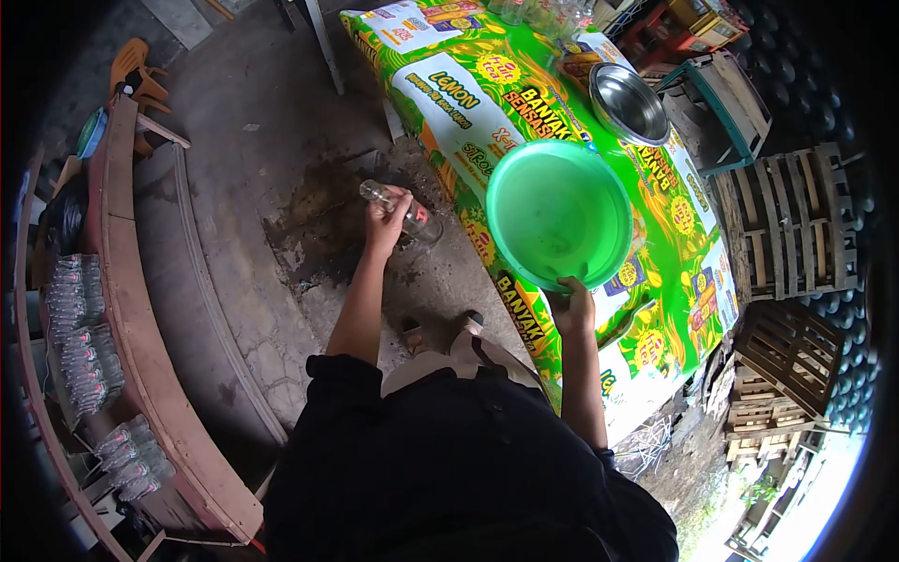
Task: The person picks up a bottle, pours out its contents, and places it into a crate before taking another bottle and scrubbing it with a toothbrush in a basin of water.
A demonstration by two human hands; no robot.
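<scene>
A clear glass bottle (423,226) with a red mark lies nearly sideways in my left hand (387,223), fingers wrapped round its middle, neck toward the upper left. It is held out over the floor beside the table. With my right hand (572,307) I grip the near rim of a green plastic basin (559,211), thumb over the edge. The basin is at the table's left edge, its open top facing me and its inside showing only a small dark patch near the bottom.
A printed green cloth covers the table (524,314). Behind the basin sits a metal bowl (629,103), with several glass bottles (552,14) at the far end. More bottles (84,361) line a shelf at left, behind a long wooden bench (140,309). Wooden pallets (791,225) stand at right.
</scene>
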